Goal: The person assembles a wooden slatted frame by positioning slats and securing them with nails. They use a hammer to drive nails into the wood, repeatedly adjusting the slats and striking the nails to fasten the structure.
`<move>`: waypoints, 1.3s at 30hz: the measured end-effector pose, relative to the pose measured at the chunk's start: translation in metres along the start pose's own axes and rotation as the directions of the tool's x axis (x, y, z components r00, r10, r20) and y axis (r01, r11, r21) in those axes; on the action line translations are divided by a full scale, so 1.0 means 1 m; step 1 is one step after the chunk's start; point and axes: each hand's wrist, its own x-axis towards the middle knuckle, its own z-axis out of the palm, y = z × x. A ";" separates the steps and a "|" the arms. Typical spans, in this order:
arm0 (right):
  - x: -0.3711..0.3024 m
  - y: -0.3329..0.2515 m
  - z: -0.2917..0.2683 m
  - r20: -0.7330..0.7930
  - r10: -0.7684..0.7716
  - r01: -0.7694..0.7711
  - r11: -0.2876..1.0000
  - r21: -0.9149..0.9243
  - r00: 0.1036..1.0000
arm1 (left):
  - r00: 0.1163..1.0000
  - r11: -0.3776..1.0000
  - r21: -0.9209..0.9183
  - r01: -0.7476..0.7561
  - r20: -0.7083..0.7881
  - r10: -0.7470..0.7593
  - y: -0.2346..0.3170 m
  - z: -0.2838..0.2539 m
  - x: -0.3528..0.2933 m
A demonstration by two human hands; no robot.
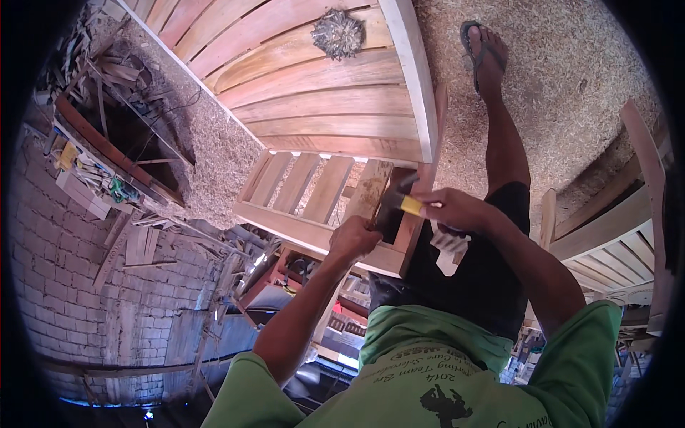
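My right hand [459,210] grips a hammer [410,205] by its yellow handle. The dark hammer head hangs over the end gap of a slatted wooden frame [314,227], just right of a slat with a rough brown face [372,187]. My left hand [354,239] is closed at the near end of that slat, against the frame's rail. Whatever its fingertips pinch is too small to make out. Beyond the frame lies a wide slatted wooden panel [321,93] with a pale border. A heap of nails [338,34] rests on it.
Sawdust and shavings [571,71] cover the floor. Scrap wood [121,71] and a cluttered bench [93,171] stand at the left, near a block wall [71,264]. Another slatted wooden piece [614,235] is at the right. A pale wooden piece [449,250] shows by my lap.
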 end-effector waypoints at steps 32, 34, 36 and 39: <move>-0.064 0.012 0.047 -0.521 0.045 -0.004 0.997 0.081 0.852 | 0.389 0.277 0.279 -0.920 0.545 0.743 -0.005 -0.033 0.044; -0.068 0.022 0.056 -0.575 0.077 -0.007 0.993 0.122 0.815 | 0.525 0.378 0.365 -0.851 0.611 0.592 0.033 -0.050 0.018; -0.071 0.023 0.065 -0.612 0.108 -0.019 0.988 0.150 0.783 | 0.661 0.501 0.437 -0.747 0.571 0.487 0.051 -0.048 0.001; -0.076 0.030 0.077 -0.632 0.123 0.014 0.978 0.208 0.765 | 0.756 0.588 0.476 -0.654 0.395 0.522 0.046 -0.011 -0.005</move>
